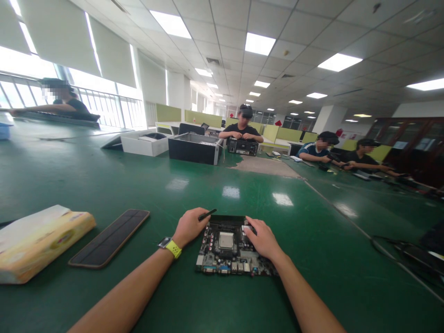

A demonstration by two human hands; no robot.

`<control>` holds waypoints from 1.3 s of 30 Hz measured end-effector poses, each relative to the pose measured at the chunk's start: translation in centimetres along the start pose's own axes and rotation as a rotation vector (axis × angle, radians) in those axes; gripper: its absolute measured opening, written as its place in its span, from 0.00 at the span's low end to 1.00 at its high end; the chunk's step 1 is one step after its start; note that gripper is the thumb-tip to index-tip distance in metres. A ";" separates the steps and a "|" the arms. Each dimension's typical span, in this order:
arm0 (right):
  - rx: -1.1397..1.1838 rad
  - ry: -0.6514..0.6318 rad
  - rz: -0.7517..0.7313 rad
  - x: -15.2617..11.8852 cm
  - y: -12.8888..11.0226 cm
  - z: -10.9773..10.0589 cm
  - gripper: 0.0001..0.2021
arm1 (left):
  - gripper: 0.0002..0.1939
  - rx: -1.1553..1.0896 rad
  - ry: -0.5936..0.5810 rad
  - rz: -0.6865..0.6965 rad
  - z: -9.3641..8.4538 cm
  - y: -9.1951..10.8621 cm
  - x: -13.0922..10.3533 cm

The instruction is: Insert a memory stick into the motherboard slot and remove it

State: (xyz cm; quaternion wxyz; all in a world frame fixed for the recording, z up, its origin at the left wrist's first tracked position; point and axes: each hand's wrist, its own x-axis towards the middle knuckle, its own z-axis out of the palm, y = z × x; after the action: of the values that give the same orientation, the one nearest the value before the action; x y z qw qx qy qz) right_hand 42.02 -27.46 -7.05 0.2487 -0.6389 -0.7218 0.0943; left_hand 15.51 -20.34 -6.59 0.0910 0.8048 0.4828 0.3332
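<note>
On the green bench point(222, 305), a circuit board point(225, 255) lies flat in front of the person whose view this is, between two bare hands, its row of metal sockets point(229, 269) on the side nearest the body. A pale square chip point(226, 241) sits near its middle. The left hand point(190, 226), at the board's far left corner, holds a thin dark stick point(207, 214) between thumb and fingers, one end jutting over the far edge. The right hand point(265, 238) lies over the board's right side, fingers half curled, the thumb resting across the top; I can't tell whether it grips or merely steadies. A watch point(172, 248) with a yellow-green strap circles the left wrist. To the left, well apart from the board, a dark phone point(111, 238) lies beside a yellow and white packet point(46, 243). Across the bench, an open case point(192, 152) stands next to a white box point(144, 144), and a co-worker point(243, 129) leans over a dark boxy device point(243, 147). Two more people sit along the right, and another person point(65, 101) leans in at the far left.
</note>
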 end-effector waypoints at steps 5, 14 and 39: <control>0.005 0.008 -0.003 0.0 0.1 0.1 0.24 | 0.12 -0.002 -0.006 -0.003 0.0 0.0 0.1; 0.011 0.012 -0.017 0.0 0.0 0.0 0.24 | 0.12 0.012 -0.013 0.002 0.1 -0.2 0.1; 0.017 0.024 -0.013 0.0 0.3 0.2 0.24 | 0.13 0.011 0.003 0.010 0.0 -0.1 0.1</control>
State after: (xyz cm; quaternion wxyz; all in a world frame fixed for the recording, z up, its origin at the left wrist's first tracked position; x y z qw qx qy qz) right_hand 42.15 -27.34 -7.34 0.2633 -0.6332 -0.7221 0.0913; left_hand 15.48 -20.20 -6.57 0.0841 0.8070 0.4809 0.3323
